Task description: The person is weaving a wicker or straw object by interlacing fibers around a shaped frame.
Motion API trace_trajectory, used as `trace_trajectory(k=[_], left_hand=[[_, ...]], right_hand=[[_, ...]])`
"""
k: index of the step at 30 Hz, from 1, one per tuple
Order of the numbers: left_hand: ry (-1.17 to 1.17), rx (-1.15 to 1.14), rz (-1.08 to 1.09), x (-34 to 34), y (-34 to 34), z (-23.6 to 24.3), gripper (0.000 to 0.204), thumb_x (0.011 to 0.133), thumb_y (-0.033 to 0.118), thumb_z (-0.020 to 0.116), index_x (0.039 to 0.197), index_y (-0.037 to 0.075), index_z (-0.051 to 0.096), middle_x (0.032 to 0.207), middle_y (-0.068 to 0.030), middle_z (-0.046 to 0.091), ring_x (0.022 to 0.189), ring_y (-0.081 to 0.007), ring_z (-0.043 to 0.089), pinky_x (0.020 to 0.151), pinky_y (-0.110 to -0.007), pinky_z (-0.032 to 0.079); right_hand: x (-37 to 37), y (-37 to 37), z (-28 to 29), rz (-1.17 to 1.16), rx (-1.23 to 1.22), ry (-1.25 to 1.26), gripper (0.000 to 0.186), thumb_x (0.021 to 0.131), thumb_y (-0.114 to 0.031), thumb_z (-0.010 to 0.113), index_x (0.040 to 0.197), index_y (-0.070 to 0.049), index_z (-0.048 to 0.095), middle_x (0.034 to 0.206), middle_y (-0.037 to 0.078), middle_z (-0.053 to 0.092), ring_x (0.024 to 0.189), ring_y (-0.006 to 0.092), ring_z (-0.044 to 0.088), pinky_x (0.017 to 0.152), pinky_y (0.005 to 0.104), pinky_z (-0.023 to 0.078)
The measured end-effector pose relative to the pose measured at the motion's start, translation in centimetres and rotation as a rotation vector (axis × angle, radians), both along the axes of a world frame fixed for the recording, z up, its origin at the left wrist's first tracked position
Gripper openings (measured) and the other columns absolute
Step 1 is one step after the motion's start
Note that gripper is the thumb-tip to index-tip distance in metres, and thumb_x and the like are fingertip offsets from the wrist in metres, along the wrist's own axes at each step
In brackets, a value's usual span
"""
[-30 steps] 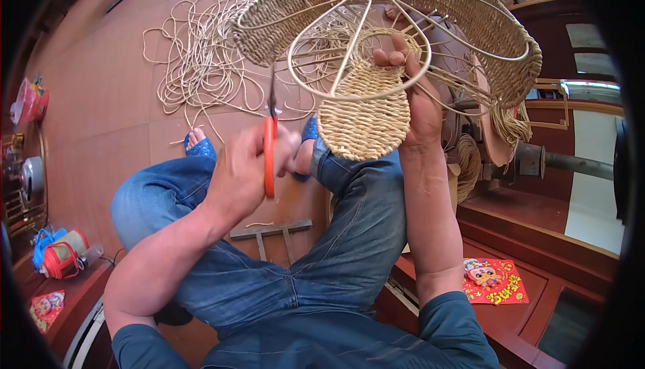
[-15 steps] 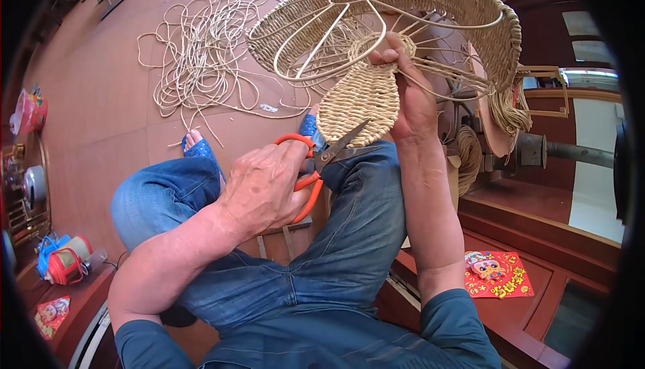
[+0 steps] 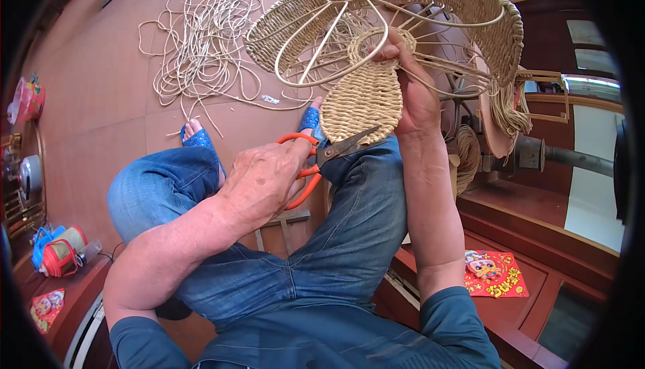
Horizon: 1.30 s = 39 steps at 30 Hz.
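My left hand (image 3: 263,179) is closed around the orange handles of a pair of scissors (image 3: 330,154). Their dark, slightly parted blades reach across the lower edge of a rounded, petal-shaped woven straw panel (image 3: 363,103). Whether they cut anything cannot be made out. At the panel's narrow upper end, my right hand (image 3: 418,103) grips it, thumb and fingers bent near a woven ring (image 3: 363,43). Over this hangs a large woven frame (image 3: 497,43) with pale petal-shaped loops around a central oval. How the panel joins the frame is partly hidden.
A tangle of pale cord (image 3: 201,53) lies on the floor ahead to the left. Bundled cord (image 3: 507,110) hangs at the right near a dark metal pipe (image 3: 571,154). A red printed packet (image 3: 497,273) rests at the lower right, and a red-and-blue bag (image 3: 60,251) sits at left.
The scissors have shifted slightly right along the panel's lower edge, and their blades look closer together. The panel is turned a little, with my right hand still gripping it.
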State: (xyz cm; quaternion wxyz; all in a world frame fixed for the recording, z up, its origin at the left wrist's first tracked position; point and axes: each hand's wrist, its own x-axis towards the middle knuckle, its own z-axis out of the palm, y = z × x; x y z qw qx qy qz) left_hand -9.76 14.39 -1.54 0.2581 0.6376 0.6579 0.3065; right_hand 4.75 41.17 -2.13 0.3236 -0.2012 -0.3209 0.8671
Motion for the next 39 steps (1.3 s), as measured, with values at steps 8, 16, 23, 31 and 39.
trace_trajectory(k=[8, 16, 23, 31, 39], left_hand=[[-0.081, -0.111, -0.015, -0.2, -0.2, 0.4, 0.022, 0.097, 0.014, 0.07, 0.111, 0.002, 0.06, 0.085, -0.0215, 0.069, 0.081, -0.0447, 0.07, 0.07, -0.052, 0.055], [-0.203, -0.135, 0.015, -0.8, -0.7, 0.1, 0.023, 0.096, 0.019, 0.071, 0.111, 0.003, 0.064, 0.083, -0.0247, 0.071, 0.084, -0.0472, 0.072, 0.074, -0.057, 0.056], [-0.308, -0.209, -0.003, -0.1, -0.5, 0.2, 0.027, 0.098, 0.023, 0.068, 0.114, 0.002, 0.063, 0.089, -0.02, 0.065, 0.083, -0.0369, 0.068, 0.073, -0.044, 0.053], [-0.996, -0.565, 0.325, -1.7, 0.3, -2.6, 0.039, 0.104, 0.035, 0.066, 0.112, -0.003, 0.07, 0.079, -0.0082, 0.073, 0.074, -0.0162, 0.073, 0.062, -0.03, 0.056], [0.036, -0.481, 0.177, 0.0, -1.3, -4.1, 0.024, 0.094, 0.027, 0.068, 0.1, 0.003, 0.072, 0.085, -0.0275, 0.07, 0.087, -0.0471, 0.072, 0.077, -0.055, 0.058]], right_hand=[[-0.2, 0.0, 0.0, -0.023, 0.012, -0.043, 0.045, 0.113, -0.022, 0.058, 0.15, 0.002, 0.051, 0.102, 0.006, 0.073, 0.114, 0.0276, 0.071, 0.106, 0.0446, 0.055], [-0.5, -0.1, -0.2, -0.066, 0.05, -0.115, 0.039, 0.113, -0.022, 0.058, 0.146, 0.0, 0.056, 0.102, 0.006, 0.073, 0.113, 0.0282, 0.072, 0.106, 0.0439, 0.055], [0.2, 0.1, -0.1, -0.062, -0.028, -0.066, 0.039, 0.114, -0.022, 0.056, 0.146, 0.0, 0.056, 0.102, 0.006, 0.072, 0.115, 0.028, 0.071, 0.106, 0.0461, 0.056], [0.4, 0.2, 0.1, -0.071, -0.035, -0.034, 0.04, 0.114, -0.021, 0.054, 0.148, 0.001, 0.053, 0.103, 0.004, 0.071, 0.117, 0.0283, 0.069, 0.109, 0.0456, 0.055], [-0.1, -0.8, 1.7, -0.035, -0.059, 0.071, 0.04, 0.114, -0.02, 0.054, 0.149, 0.0, 0.054, 0.103, 0.003, 0.069, 0.116, 0.0224, 0.066, 0.108, 0.0387, 0.055]])
